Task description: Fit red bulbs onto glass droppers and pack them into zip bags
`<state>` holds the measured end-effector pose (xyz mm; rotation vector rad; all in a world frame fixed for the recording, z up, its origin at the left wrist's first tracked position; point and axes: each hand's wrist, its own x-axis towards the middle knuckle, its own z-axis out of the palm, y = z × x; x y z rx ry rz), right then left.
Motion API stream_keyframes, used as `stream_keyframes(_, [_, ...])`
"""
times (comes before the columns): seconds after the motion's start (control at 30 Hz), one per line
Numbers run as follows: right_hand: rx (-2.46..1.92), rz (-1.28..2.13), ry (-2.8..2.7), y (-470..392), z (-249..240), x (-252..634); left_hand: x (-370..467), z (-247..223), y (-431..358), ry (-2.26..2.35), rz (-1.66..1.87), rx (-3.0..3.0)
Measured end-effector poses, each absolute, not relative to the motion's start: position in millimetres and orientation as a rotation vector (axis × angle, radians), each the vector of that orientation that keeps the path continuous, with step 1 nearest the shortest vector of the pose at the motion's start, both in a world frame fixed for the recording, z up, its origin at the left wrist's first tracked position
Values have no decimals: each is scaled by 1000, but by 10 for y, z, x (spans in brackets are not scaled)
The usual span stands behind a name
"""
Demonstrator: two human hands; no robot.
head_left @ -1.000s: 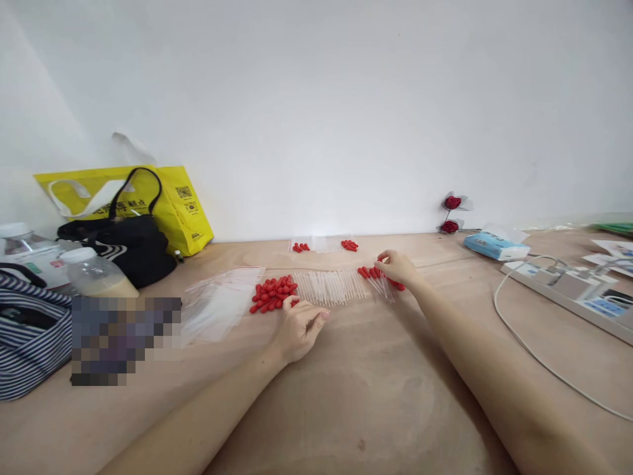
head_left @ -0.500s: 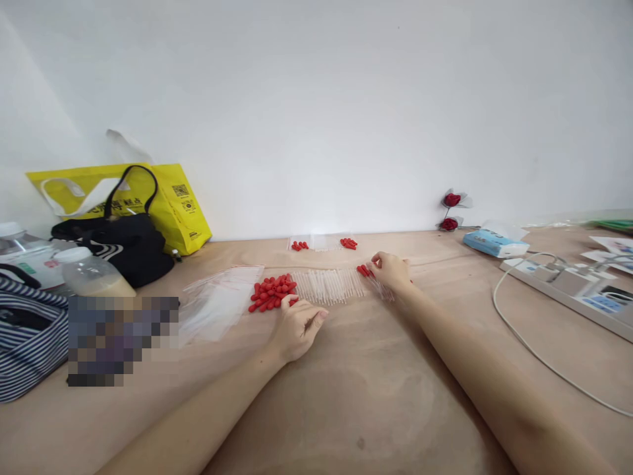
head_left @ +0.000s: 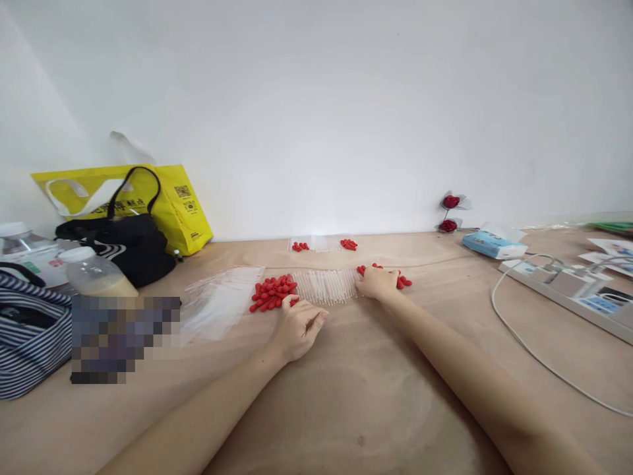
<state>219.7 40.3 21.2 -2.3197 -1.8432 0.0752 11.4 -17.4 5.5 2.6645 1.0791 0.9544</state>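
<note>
Right hand by the stick row

The clear sticks (head_left: 324,287) lie side by side on the table (head_left: 346,396), long ways pointing toward the wall; the right hand (head_left: 378,284) is nearest, at their right end; its fingers bend down, but I can't tell if they grip; the left hand (head_left: 299,326) curls by the big red pile (head_left: 270,295); its grip is unclear too.

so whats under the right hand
Red bulb-shaped pieces show past the right hand, and thin pale sticks reach its left edge; whatever lies directly beneath its palm is covered.
</note>
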Motion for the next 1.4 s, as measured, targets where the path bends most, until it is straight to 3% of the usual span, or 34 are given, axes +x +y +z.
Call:
stream_keyframes(0.27, [-2240,109,-1860,243,321,2134,127,66,-163,1119,963,2622])
stream_keyframes(0.5, [-1624,357,-1981,-185,287,1624,131,51,-53,1280,1148,2062])
stream_keyframes(0.67, [-1461,340,-2023,-313,217,1444,166,85,-49,1172,1294,1758])
stream_keyframes(0.77, [-1562,207,-2026,-244,227,1629,159,89,-38,1196,1391,1710])
stream_keyframes(0.93, [-2105,-149,-1890,17,256,2262,120,50,-3,1276,1431,1766])
stream_keyframes(1.1, [-2321,90,-1785,184,228,2574,134,19,-16,1208,1389,1826])
stream_keyframes(1.4, [-2400,230,-1717,210,276,2499,116,10,-29,1201,1328,1875])
